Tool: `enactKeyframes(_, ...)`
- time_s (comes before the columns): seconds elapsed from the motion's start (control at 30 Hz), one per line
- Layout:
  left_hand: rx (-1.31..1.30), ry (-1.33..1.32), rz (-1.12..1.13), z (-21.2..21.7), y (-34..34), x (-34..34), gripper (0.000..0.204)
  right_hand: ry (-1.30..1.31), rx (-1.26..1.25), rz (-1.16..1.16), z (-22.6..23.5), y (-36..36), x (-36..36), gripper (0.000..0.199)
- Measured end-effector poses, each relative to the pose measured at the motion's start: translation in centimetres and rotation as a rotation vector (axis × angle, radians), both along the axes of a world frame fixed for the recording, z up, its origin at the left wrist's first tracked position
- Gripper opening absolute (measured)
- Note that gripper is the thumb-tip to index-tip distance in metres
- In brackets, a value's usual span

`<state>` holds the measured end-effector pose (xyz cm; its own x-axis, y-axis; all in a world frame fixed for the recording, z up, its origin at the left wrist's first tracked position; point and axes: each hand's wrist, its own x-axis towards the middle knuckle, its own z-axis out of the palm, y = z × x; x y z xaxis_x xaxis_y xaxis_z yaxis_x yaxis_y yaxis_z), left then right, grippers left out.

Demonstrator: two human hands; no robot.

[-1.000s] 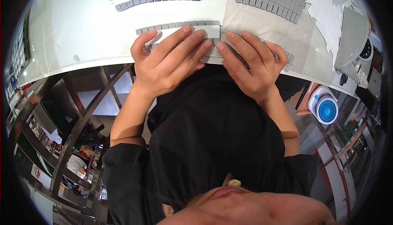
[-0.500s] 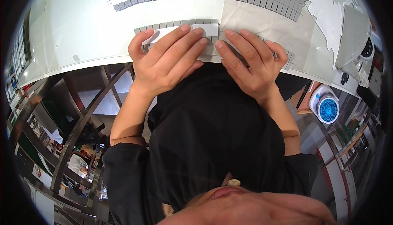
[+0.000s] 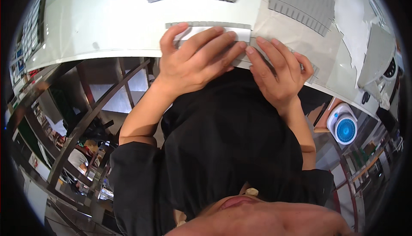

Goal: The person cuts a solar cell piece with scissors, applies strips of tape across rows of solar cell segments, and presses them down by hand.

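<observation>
Since a second ago your left hand (image 3: 195, 62) and right hand (image 3: 279, 75) have barely shifted, both spread flat with fingers pressing the white strip (image 3: 214, 34) at the counter's (image 3: 107, 21) near edge, so the pressing goes on.

The counter (image 3: 107, 25) is showing a smooth, faintly glossy white top. The strip (image 3: 214, 29) under the hands is looking like white paper or card edged with matt grey ribbed pieces; the sheet (image 3: 304, 0) at upper right is looking the same matt grey. The fan (image 3: 343, 126) at right is gleaming as glossy plastic. The sleeves (image 3: 137, 171) are appearing as matt black cloth.
</observation>
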<state>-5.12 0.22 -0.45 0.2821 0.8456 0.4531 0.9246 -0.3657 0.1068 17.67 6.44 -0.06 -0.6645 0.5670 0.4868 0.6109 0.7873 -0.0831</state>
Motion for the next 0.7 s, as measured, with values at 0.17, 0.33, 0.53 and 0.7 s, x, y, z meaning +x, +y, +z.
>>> enactKeyframes(0.17, -0.037, -0.307, -0.066, 1.4, -0.8, -1.9, 0.038, 0.048, -0.080, 0.041, 0.2, 0.1, 1.1, 0.023)
enactKeyframes(0.33, 0.408, -0.818, 0.260, 0.6, -1.1, -7.0, 0.017, 0.091, -0.058, 0.068, 0.1, 0.1, 1.4, 0.023)
enactKeyframes(0.53, 0.119, -0.290, 0.099, 0.1, -2.9, -9.2, 0.027, -0.023, -0.113, 0.038, 1.3, 0.2, 0.0, 0.027)
enactKeyframes(0.7, 0.102, -0.118, 0.081, -1.2, -3.4, -8.8, 0.035, -0.089, -0.091, 0.030, 0.8, 0.1, 0.0, 0.035)
